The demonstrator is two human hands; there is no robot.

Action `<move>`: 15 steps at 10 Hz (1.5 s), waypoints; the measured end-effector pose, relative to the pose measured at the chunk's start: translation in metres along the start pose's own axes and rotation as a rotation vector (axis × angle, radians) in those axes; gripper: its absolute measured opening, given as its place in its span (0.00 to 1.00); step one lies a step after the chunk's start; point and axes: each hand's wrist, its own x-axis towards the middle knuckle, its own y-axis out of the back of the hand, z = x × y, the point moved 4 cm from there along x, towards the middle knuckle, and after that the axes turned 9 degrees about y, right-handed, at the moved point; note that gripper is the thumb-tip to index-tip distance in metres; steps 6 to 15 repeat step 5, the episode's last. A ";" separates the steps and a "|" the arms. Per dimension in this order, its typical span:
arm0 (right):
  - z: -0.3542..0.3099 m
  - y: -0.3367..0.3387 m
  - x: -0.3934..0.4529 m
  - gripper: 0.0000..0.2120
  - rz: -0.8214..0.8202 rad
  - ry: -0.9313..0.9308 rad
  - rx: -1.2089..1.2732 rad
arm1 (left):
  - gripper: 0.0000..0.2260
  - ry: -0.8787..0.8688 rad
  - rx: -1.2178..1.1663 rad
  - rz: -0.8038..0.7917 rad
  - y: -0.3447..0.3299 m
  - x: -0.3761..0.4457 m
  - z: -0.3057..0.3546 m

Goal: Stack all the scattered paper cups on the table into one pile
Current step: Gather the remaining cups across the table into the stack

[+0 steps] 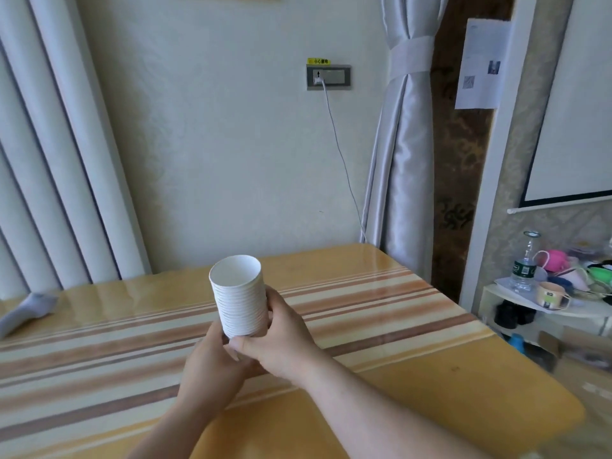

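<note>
A stack of several white paper cups [239,294], nested mouth-up into one pile, is held upright above the middle of the striped table [381,313]. My left hand [212,362] wraps the bottom of the stack from the left and below. My right hand [284,336] grips its lower right side, thumb across the base. The stack's bottom is hidden by my fingers, and I see no loose cups on the table.
A grey cloth-like object [28,309] lies at the table's far left edge. A curtain [397,160] and a charger cable [341,154] hang behind the table. To the right, a low shelf [530,303] holds a water bottle [525,263], a mug and coloured items.
</note>
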 end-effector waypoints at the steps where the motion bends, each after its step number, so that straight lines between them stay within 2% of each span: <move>1: 0.007 -0.010 0.010 0.36 0.009 -0.010 -0.025 | 0.26 -0.010 0.059 0.034 0.004 0.009 -0.008; 2: 0.025 -0.016 0.011 0.35 -0.005 -0.034 -0.072 | 0.20 -0.001 0.136 0.013 -0.002 0.016 -0.015; 4: 0.048 -0.024 0.009 0.30 -0.030 -0.096 -0.121 | 0.17 -0.021 0.279 -0.016 -0.006 0.018 -0.014; 5: 0.047 -0.024 0.003 0.31 -0.071 -0.079 -0.167 | 0.21 -0.003 0.317 -0.074 -0.006 0.015 -0.015; 15: 0.047 -0.024 0.003 0.31 -0.071 -0.079 -0.167 | 0.21 -0.003 0.317 -0.074 -0.006 0.015 -0.015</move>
